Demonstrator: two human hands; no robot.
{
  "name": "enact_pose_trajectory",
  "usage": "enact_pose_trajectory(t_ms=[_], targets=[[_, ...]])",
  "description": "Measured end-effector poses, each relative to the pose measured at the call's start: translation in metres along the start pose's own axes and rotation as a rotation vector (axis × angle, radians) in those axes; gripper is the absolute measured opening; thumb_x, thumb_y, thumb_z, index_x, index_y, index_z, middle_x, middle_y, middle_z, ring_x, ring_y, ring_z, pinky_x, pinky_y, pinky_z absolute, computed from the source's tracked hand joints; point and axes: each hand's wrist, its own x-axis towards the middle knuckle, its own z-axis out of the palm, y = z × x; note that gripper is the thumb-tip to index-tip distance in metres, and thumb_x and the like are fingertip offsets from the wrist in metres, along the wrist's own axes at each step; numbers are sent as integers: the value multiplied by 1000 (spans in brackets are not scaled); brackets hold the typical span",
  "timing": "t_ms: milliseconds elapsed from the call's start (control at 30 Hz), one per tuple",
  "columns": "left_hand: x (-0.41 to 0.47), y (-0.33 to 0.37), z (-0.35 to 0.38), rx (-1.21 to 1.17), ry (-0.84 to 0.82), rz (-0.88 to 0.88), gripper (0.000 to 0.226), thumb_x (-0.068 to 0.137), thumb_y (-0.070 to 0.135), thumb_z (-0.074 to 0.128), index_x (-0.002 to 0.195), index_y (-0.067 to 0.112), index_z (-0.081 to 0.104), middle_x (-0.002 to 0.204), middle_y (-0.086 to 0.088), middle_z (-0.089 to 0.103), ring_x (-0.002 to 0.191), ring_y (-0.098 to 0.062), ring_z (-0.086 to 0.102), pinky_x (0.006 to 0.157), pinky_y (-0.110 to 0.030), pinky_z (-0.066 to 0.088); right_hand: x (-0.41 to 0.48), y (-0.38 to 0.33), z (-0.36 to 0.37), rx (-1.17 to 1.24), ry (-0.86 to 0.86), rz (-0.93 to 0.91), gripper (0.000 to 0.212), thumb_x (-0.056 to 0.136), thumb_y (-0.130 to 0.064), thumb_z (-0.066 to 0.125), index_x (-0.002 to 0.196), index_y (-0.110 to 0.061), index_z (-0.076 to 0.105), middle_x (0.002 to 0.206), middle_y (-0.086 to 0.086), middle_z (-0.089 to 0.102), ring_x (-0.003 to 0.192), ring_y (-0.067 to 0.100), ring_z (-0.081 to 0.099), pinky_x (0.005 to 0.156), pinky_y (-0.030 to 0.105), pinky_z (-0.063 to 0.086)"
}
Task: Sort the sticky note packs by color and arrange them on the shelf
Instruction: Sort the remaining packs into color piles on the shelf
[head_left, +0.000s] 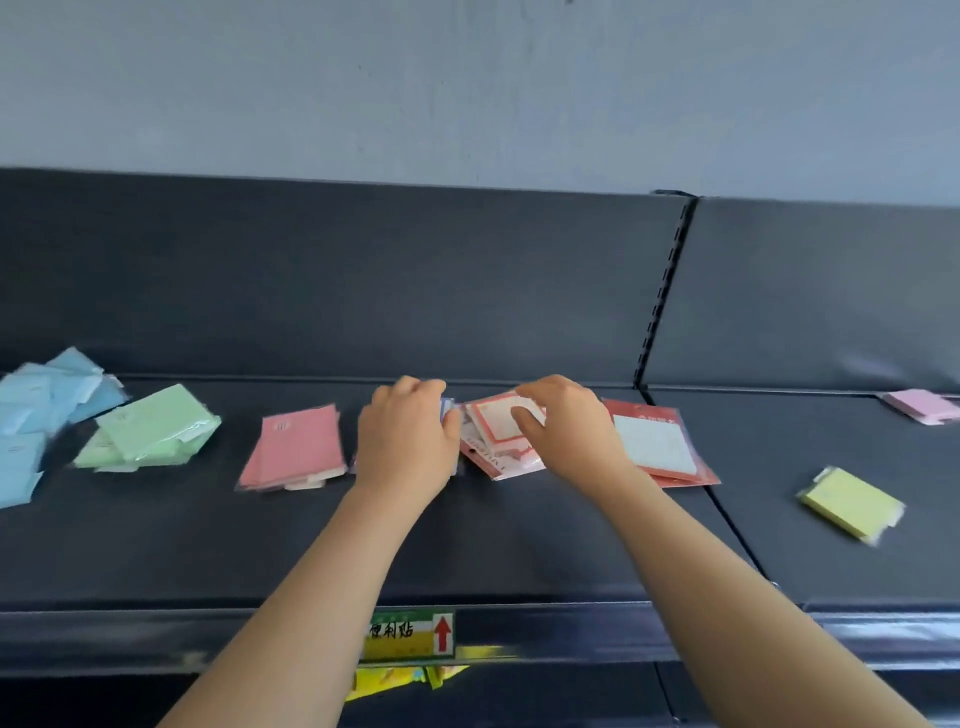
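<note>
Pinching with both hands, I work the middle of the shelf (519, 545). My left hand (408, 441) curls its fingers round a small blue-edged pack (449, 409), and my right hand (563, 426) closes thumb and fingers on the top red-bordered pack (496, 423) of a loose heap.

These packs look thin, light and film-wrapped, so I judge them slippery and a little floppy, best taken at an edge with the thumb on top. The heap beneath could slide if the top one is dragged rather than lifted.

Nearest me, a green-and-yellow shelf label (410, 634) sits on the front lip. Further in, a yellow pack (852, 501) lies alone well to the right. A coral stack (296, 452) sits just left of my left hand, and a larger red pack with a white pad (654, 444) sits just beside my right wrist — close enough to snag.

Green packs (150, 431) and blue packs (31, 415) spread at far left. A pink pack (922, 406) rests at the back right, beyond the slotted upright (665, 291).
</note>
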Motion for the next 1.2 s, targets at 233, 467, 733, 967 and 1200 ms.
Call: enact_pose_trajectory(t_ms=[233,467,733,967,1200], targets=[[-15,83,29,-87,-62,207,29,98,27,43,119,17,62,120,-2,60,108,-25,51,89,-33,37,-43,70,-43,-103,91,135,24,95,-22,50,110,-16,67,112,-2,64,101,22,58,78,32,47],[-35,180,69,-172,-190,333,28,97,25,46,117,16,64,118,-2,62,106,-26,53,87,-35,41,-88,155,-96,-198,56,295,33,97,-24,50,124,-8,60,134,3,56,117,25,54,91,34,45],[-55,291,118,-42,-501,296,46,96,49,46,124,13,54,126,-7,53,116,-29,46,90,-38,41,-126,264,-160,-245,-8,439,37,98,-25,48,131,-10,56,143,4,49,126,25,48,98,32,39],[-59,359,159,37,-548,225,52,93,50,53,133,18,47,130,-7,47,116,-30,45,90,-35,39,-156,366,-199,-263,-32,568,37,96,-26,52,121,1,55,130,15,55,119,33,51,96,38,41],[-57,414,187,0,-586,164,56,89,52,58,131,17,47,131,-9,48,117,-30,46,91,-35,40,-173,451,-223,-314,-24,661,37,99,-29,39,119,2,49,129,19,46,123,36,40,101,40,35]])
